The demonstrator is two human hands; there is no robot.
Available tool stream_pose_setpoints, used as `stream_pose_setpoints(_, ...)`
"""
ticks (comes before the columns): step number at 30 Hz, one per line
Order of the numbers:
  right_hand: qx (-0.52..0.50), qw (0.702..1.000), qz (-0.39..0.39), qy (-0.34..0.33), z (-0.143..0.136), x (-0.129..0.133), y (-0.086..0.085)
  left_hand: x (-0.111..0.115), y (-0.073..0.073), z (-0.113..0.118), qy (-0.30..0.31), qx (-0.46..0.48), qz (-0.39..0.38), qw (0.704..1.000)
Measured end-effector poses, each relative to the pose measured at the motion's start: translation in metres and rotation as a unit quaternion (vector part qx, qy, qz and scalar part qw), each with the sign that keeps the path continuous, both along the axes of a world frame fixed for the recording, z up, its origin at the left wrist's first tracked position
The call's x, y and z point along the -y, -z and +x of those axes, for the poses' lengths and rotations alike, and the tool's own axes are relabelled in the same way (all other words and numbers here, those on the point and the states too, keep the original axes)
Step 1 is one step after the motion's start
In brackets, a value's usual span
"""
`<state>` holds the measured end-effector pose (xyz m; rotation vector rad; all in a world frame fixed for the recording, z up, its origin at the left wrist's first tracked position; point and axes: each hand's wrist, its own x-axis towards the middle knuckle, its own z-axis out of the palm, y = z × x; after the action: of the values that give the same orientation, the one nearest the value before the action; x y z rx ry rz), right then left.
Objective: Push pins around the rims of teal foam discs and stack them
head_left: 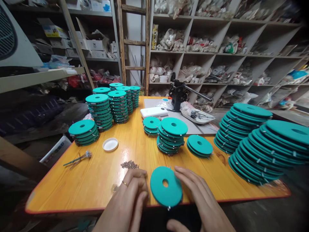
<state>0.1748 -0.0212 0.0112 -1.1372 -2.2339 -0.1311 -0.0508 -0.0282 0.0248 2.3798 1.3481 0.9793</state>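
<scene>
A teal foam disc with a round centre hole sits at the table's front edge between my hands. A small white bit shows on its lower rim. My left hand, with a ring on one finger, is left of the disc, its fingers curled together; whatever they may hold is hidden. My right hand is on the other side, fingers stretched and thumb apart, fingertips at the disc's upper right edge. Just beyond my left hand lies a pile of small dark beads.
Stacks of teal discs stand at the right, centre and back left. A white lid and a wire bundle lie left. Behind are a white box, a black clamp stand and a tray.
</scene>
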Motion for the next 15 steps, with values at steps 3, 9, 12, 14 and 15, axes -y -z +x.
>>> stream_pose_setpoints(3, 0.031, 0.999, 0.014, 0.037, 0.007, 0.006, 0.013, 0.0, 0.001, -0.002, 0.03, -0.017, 0.008, 0.999)
stream_pose_setpoints(9, -0.097, 0.994, -0.026, 0.053, -0.005, 0.002, 0.012, -0.006, 0.0, 0.002, 0.088, -0.057, 0.115, 0.988)
stream_pose_setpoints(12, -0.123, 0.992, -0.018, 0.014, -0.005, -0.004, 0.0, -0.008, -0.003, 0.007, 0.113, -0.064, 0.111, 0.985)
stream_pose_setpoints(14, -0.118, 0.993, -0.013, -0.023, -0.004, -0.008, -0.008, -0.011, -0.006, 0.01, 0.126, -0.072, 0.111, 0.983)
stream_pose_setpoints(15, -0.114, 0.993, -0.016, -0.039, -0.004, -0.01, -0.012, -0.013, -0.008, 0.011, 0.13, -0.076, 0.113, 0.982)
